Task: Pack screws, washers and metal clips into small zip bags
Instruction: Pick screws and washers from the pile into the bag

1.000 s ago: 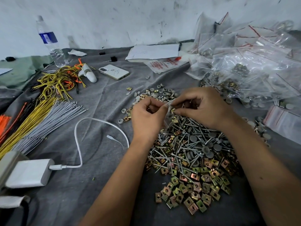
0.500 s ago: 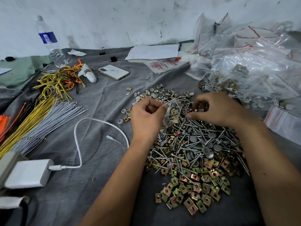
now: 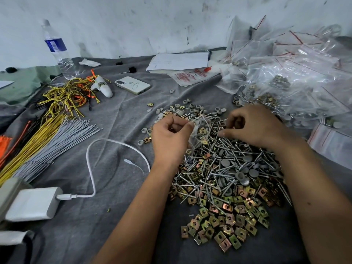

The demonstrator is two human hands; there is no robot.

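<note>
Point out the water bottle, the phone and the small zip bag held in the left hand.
water bottle (image 3: 55,47), head view, blue label.
phone (image 3: 132,85), head view, middle of its back.
small zip bag (image 3: 198,130), head view, clear plastic beside the thumb.

hidden: your right hand (image 3: 255,126) covers whatever its curled fingers hold | unclear: zip bag (image 3: 198,130) contents too blurred | cut off: filled bags (image 3: 304,82) at right edge

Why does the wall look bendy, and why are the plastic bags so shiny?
Head view: the wide-angle lens curves the scuffed white wall and stretches the edges. The heap of clear plastic zip bags glints under soft overhead light, and shadows stay faint. The left hand and right hand look slightly soft, while the pile of silver screws stays sharp.
</note>
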